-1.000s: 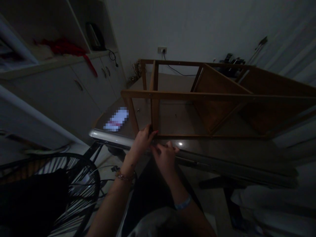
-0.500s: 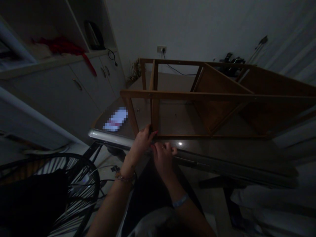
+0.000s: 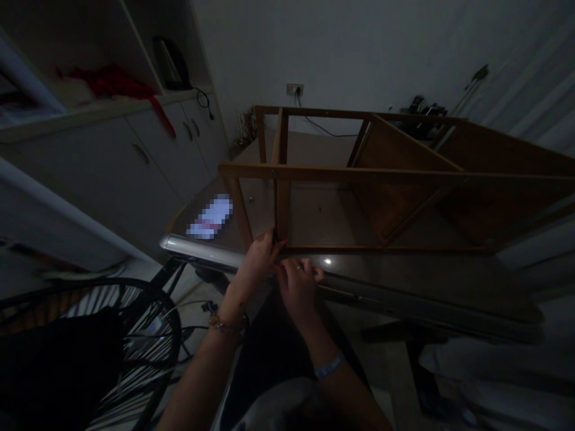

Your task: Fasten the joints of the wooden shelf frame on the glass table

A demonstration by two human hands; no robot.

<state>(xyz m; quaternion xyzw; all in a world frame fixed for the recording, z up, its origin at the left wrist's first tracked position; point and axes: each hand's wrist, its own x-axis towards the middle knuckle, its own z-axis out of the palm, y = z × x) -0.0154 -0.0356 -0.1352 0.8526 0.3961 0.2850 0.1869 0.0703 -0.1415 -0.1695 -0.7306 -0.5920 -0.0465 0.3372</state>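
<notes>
A brown wooden shelf frame (image 3: 332, 173) lies on its side on the table (image 3: 215, 167). My left hand (image 3: 261, 254) is closed around the bottom of a crossbar (image 3: 282, 206), where it meets the frame's lower rail. Just beside it, my right hand (image 3: 297, 284) is pinched at the near side of that joint, fingers curled. Whatever those fingertips hold is too small and dark to make out. On the tabletop inside the frame are a small metal piece, perhaps a screw (image 3: 251, 200), and another tiny dark piece (image 3: 320, 209).
A lit, blurred-out phone-like object (image 3: 210, 218) lies left of the frame. The table's silver edge (image 3: 202, 250) runs close below my hands. A black corded chair (image 3: 173, 335) stands at lower left. White cabinets (image 3: 153, 149) bearing a kettle (image 3: 171, 64) line the left wall.
Almost nothing differs. Both hands stay at the same joint, with only a very slight shift of the right fingers. The frame has not moved.
</notes>
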